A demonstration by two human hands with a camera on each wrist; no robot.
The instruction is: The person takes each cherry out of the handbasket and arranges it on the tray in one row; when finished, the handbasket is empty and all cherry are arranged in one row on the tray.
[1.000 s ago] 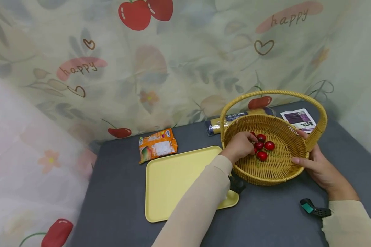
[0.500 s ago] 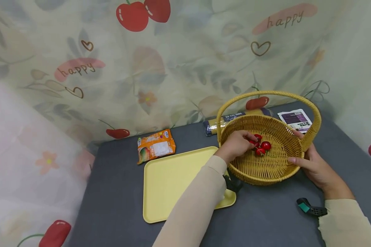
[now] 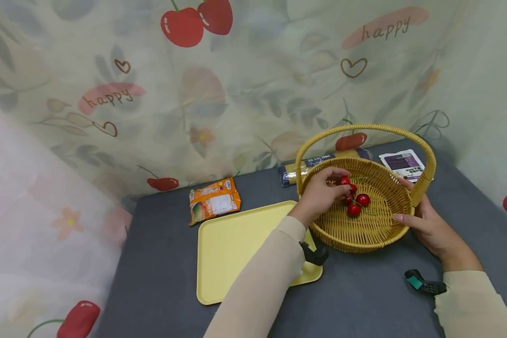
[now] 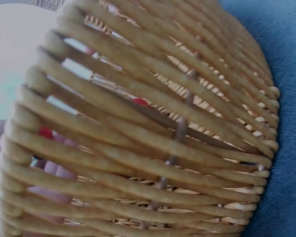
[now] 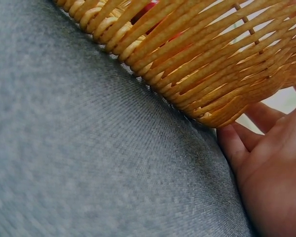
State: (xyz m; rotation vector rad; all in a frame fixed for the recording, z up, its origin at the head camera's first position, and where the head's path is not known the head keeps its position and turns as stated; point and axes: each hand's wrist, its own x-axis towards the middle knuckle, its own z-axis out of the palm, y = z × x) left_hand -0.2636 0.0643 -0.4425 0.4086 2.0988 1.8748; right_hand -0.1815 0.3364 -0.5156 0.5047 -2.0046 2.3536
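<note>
In the head view, a round wicker basket (image 3: 363,239) with a tall arched handle stands at the right, holding several red cherries (image 3: 354,210) with stems. My left hand (image 3: 318,195) reaches over its left rim and pinches a cherry (image 3: 344,180) between thumb and fingers, just above the others. Curled fingers partly hide what it holds. My right hand (image 3: 437,230) grips the basket's right side near the handle's base, thumb over the rim and fingers outside. The left wrist view is mostly filled by the woven wall (image 4: 138,133); the right wrist view shows fingers against the basket's underside (image 5: 207,111).
A yellow tray (image 3: 236,253) lies left of the basket, partly under my left forearm. Behind it is an orange snack packet (image 3: 214,201). A long blue-and-gold package (image 3: 289,174) and a white-and-purple packet (image 3: 402,164) lie behind the basket on the grey table (image 3: 156,263).
My left hand has risen slightly from among the cherries, with a cherry now showing at its fingertips. The remaining cherries have shifted a little. My right hand stays on the basket.
</note>
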